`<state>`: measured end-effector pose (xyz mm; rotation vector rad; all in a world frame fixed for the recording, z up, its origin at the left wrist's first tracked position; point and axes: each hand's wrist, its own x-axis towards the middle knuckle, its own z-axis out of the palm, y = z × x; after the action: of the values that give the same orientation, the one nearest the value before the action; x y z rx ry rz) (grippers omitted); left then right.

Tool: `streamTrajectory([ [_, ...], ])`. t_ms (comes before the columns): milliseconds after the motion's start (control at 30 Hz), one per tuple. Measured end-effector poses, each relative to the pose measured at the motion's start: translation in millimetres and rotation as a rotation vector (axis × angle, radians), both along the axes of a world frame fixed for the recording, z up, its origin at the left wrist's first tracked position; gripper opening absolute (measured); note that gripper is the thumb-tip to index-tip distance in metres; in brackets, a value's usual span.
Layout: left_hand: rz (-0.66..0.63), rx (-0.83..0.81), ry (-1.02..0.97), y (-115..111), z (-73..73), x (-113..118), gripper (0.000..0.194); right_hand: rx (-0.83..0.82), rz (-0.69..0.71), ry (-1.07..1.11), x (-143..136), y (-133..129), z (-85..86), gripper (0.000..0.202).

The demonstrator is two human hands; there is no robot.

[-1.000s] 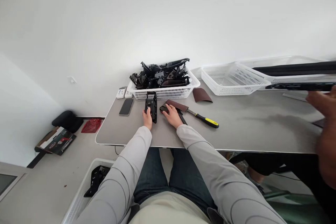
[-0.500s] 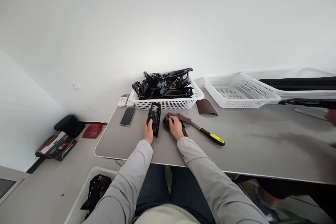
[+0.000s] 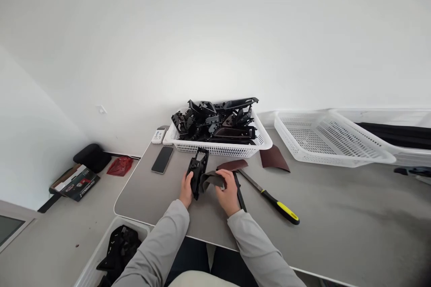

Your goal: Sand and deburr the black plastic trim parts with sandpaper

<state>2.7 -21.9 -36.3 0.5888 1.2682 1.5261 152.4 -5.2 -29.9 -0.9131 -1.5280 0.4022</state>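
My left hand [image 3: 186, 190] grips a black plastic part [image 3: 196, 174], held tilted over the table. A curled piece of sandpaper [image 3: 211, 180], grey side showing, is pinched in my right hand [image 3: 229, 193]. Its left edge reaches the plastic part; whether they touch I cannot tell. Right beside that hand lies a narrow black strip [image 3: 239, 195], partly hidden by it. A file [image 3: 279, 206] with a black and yellow handle rests to the right. Behind my right hand is a flat brown sandpaper piece [image 3: 233, 165].
A white basket [image 3: 222, 148] heaped with black plastic parts stands against the wall. Another brown sandpaper sheet [image 3: 274, 158] lies right of it. A phone [image 3: 162, 159] is at the left, more white baskets [image 3: 336, 158] at the right. A bin [image 3: 101, 255] of black parts stands below.
My right hand has lifted the curled sandpaper off the table and brought it to the plastic part. The left hand has tilted the part. The camera view has shifted.
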Motion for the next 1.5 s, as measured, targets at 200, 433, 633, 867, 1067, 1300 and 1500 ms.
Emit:
streamTrajectory([
  [200, -0.088, 0.031, 0.083, -9.3, 7.2, 3.8, 0.046, -0.086, 0.080, -0.209, -2.8, -2.9, -10.2, 0.060],
  [433, -0.593, -0.018, 0.145, -18.4, 28.3, -8.8, 0.074, 0.008, -0.050, -0.075, 8.8, -5.7, -2.8, 0.039],
  [633, -0.401, 0.304, 0.314, -11.6, 61.4, -14.2, 0.048, -0.200, 0.056, 0.159, 9.5, -12.8, 27.6, 0.016],
  [867, -0.373, 0.085, -0.099, -3.2, 52.6, 4.3, 0.075, -0.686, 0.234, 0.243, 1.2, -19.1, 40.6, 0.016],
  [1067, -0.397, -0.047, -0.211, -4.8, 42.5, 10.6, 0.068, -0.441, 0.093, 0.311, 16.7, -11.8, 48.9, 0.028],
  [1300, -0.406, -0.082, -0.245, -12.2, 46.4, 21.3, 0.061, -0.053, 0.030, -0.316, 14.6, 0.6, 65.4, 0.026],
  [1500, -0.294, 0.071, -0.156, -10.0, 46.9, 24.2, 0.054, 0.032, -0.208, -0.648, 0.7, 2.9, 64.2, 0.025],
])
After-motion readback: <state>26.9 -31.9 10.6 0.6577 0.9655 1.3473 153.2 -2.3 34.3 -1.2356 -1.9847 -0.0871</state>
